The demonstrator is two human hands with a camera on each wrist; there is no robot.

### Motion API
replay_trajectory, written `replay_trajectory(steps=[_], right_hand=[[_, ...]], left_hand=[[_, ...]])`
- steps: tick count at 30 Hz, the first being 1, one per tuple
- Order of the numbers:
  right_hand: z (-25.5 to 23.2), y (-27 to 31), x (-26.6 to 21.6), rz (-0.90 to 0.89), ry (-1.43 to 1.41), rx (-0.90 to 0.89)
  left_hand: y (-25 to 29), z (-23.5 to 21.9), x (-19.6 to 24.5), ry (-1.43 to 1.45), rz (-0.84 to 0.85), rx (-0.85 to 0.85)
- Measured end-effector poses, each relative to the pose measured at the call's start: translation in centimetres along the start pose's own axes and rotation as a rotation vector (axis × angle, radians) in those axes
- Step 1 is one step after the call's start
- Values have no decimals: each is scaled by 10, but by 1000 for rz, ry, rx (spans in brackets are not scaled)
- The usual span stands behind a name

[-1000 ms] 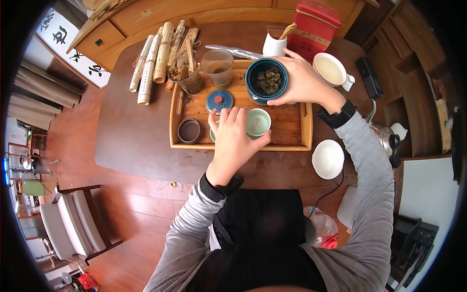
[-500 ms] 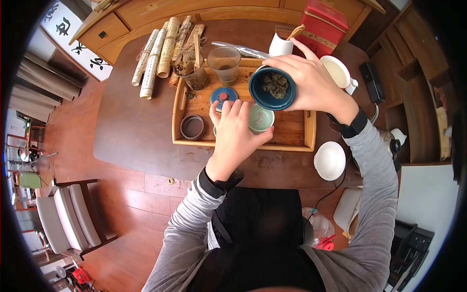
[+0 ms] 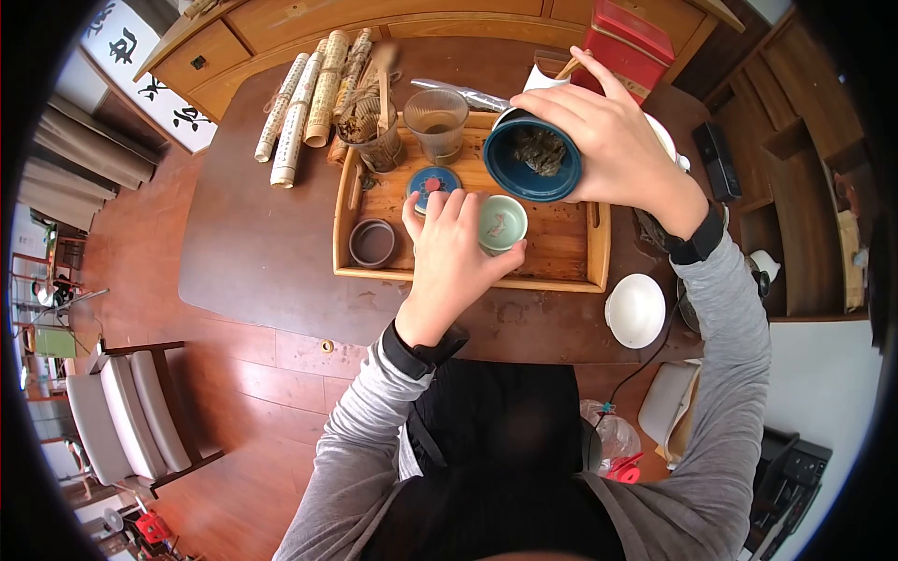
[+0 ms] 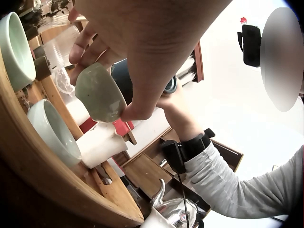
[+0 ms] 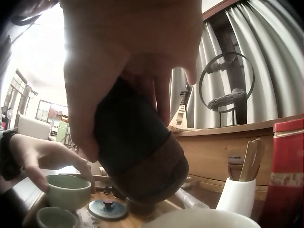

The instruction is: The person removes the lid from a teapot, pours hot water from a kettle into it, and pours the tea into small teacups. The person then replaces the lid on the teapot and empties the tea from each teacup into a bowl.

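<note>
Fingers (image 3: 571,103) curl round blue jar (image 3: 531,159) | mouth tilted up | left hand (image 3: 456,254) pinches cup (image 3: 501,223)

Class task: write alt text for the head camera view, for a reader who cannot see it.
Seen from above, a person's right hand holds a dark blue cup of wet tea leaves over a wooden tray, while the left hand pinches a pale green teacup. A blue lid and glass pitcher sit on the tray.

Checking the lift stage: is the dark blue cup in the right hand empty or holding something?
Holding something: the dark blue cup, gripped by the right hand, shows a clump of dark tea leaves inside.
</note>
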State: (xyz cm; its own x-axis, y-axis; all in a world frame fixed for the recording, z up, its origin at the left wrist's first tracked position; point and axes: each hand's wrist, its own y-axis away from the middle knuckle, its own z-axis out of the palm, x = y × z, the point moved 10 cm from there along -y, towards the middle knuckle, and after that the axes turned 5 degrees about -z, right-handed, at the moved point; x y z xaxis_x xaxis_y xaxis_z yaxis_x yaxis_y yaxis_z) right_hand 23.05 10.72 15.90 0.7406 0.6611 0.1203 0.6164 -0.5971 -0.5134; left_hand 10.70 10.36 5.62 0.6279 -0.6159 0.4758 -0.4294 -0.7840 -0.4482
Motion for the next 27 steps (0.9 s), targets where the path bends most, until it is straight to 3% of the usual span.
replay_trajectory(steps=[27], right_hand=[[-7, -13, -12, -51, 92, 0]], left_hand=[[-1, 6, -4, -13, -34, -60]])
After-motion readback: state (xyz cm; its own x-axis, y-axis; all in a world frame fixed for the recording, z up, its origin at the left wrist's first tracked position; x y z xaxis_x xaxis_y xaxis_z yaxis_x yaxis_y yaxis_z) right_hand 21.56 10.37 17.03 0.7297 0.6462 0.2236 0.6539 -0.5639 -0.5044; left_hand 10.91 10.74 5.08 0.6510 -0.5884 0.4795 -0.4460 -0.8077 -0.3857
